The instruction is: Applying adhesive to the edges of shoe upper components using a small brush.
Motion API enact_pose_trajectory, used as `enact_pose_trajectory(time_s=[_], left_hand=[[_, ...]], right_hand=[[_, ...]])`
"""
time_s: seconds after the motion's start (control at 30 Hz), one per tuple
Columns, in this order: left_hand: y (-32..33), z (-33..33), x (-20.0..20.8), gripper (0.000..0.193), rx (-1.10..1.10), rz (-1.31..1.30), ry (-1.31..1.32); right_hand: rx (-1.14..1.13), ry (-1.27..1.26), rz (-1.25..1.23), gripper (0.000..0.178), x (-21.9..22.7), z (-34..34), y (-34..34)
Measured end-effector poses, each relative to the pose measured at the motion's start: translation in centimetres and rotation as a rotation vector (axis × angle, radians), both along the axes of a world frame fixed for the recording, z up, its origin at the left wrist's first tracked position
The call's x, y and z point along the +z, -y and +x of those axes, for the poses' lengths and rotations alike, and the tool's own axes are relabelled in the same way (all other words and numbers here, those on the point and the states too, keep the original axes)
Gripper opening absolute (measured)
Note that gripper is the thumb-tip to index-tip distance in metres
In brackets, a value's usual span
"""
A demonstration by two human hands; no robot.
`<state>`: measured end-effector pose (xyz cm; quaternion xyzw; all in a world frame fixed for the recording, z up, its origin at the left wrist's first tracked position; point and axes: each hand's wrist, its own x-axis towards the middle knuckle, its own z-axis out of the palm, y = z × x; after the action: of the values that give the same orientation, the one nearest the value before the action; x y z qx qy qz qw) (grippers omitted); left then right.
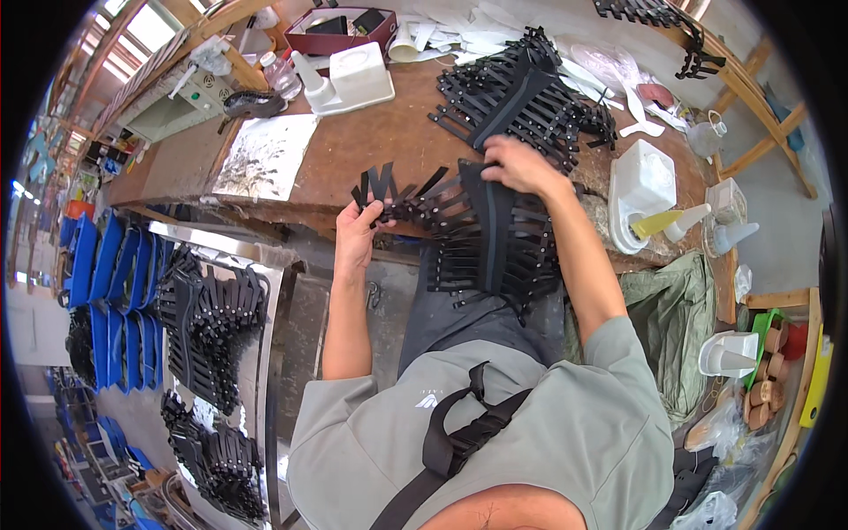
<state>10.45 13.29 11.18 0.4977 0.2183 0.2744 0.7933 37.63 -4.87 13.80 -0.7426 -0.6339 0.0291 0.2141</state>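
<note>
Black slatted strap piece (490,234), seemingly draped over bench edge

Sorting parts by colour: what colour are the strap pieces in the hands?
Black strap pieces, clearest in the head view.

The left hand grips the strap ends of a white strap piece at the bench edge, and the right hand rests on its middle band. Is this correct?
Not quite. In the head view the strap piece is black, not white. The rest holds: the left hand grips its strap ends at the bench edge, and the right hand rests on its middle band.
</note>
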Motion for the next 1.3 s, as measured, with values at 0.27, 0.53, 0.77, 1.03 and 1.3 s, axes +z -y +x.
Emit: enact_pose_trajectory(time_s=[0.27,0.53,0.77,1.03,1.3], left_hand=[[0.1,-2.3,0.8,0.019,0.000,-0.018,-0.045],[1.4,-4.4,8.2,0.024,-0.172,-0.079,0.214],[2.5,-0.3,0.8,0.027,-0.176,-0.174,-0.076],[6.3,-0.7,5.3,0.028,-0.287,-0.004,0.009],[6.6,-0.1,6.3,0.024,-0.342,-0.157,0.055]], right_hand=[[-0.133,-0.274,-0.126,0.028,1.3,-3.5,2.3],[0.059,-0.544,-0.176,0.021,12.8,-3.8,4.6],[-0.173,0.058,0.316,0.024,2.0,-3.5,0.9],[-0.246,-1.245,0.061,0.022,5.3,-13.3,0.5],[-0.279,-1.295,0.234,0.024,4.2,-13.6,1.0]])
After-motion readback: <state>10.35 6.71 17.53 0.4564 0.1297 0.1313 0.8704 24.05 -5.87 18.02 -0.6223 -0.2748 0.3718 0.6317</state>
